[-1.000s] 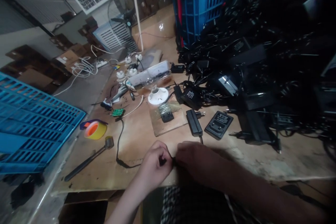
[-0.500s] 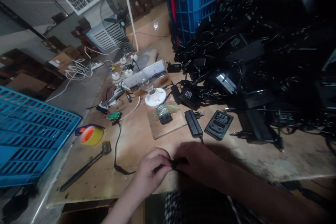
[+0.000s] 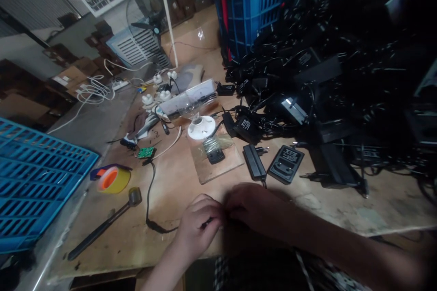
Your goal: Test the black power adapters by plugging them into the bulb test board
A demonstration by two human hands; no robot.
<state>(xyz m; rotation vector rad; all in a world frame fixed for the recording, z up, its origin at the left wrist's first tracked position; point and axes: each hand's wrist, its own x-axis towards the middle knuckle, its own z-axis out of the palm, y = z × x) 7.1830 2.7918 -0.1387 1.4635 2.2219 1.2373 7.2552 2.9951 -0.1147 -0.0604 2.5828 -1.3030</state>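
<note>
My left hand [image 3: 200,225] is closed in a pinch on a black cable [image 3: 150,204], which runs to it from a small green circuit board [image 3: 146,153]. Fingertip to fingertip with it, my right hand [image 3: 254,204] is closed too, in shadow, over a dark cable end mostly hidden by the fingers. Just beyond the right hand lies a black power adapter [image 3: 254,163] with a two-pin plug, its cord passing down behind that hand. A flat black adapter case [image 3: 286,163] sits beside it. Ahead is a board [image 3: 221,167] bearing a tape-wrapped black piece [image 3: 215,152] and a white lamp holder [image 3: 202,127].
A hammer [image 3: 105,223] and yellow tape roll [image 3: 116,180] lie at left, near a blue crate [image 3: 41,182]. A large heap of black adapters and cables [image 3: 324,86] covers the right side. Another blue crate [image 3: 256,4] stands at the back. The table's front edge is close to my body.
The view has shifted slightly. My hands have drawn closer together, and the black piece seen between the fingertips earlier is now mostly covered.
</note>
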